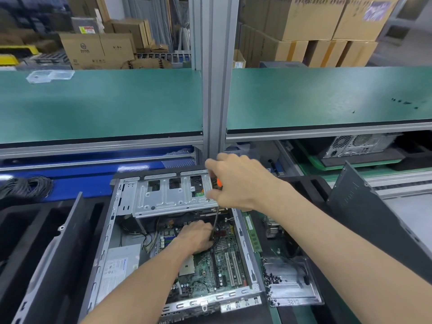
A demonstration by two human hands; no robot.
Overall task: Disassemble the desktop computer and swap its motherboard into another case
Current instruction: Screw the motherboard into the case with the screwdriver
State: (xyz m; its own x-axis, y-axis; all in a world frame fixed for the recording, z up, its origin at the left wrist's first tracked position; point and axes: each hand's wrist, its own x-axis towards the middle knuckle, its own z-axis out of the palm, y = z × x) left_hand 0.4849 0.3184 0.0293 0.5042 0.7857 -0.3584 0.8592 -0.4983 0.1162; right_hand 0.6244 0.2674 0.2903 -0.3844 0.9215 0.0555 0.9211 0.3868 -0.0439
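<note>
Cardboard boxes (311, 17) are standing stacked behind a green upper shelf (100, 101), which an aluminium post (216, 73) is dividing into 2 sections. Below it, the surface (285, 316) is carrying 1 open desktop case (112, 232) lying on its side in a black foam tray (21, 235).

Head view: inside the case, the green motherboard (210, 260) is lying flat against the case floor, with a silver drive cage (163, 197) sitting across the far end and a power supply (119, 267) lying at the near left. The right hand (240, 181) is gripping a screwdriver (218, 183) by its orange handle, fingers curled around it, with the metal shaft pointing down past the drive cage edge toward the board. The left hand (196, 237) is resting on the far part of the motherboard, fingers curled down beside the shaft; whether it is holding anything cannot be told.

Just right of the case, a green memory module (252, 232) is lying on the foam, and a metal tray (292, 281) holding small dark screws is sitting nearer. A detached dark side panel (364, 206) is leaning at the far right. A second computer case (357, 146) is sitting under the shelf at the right. A coil of black cable (25, 185) is lying at the left.
</note>
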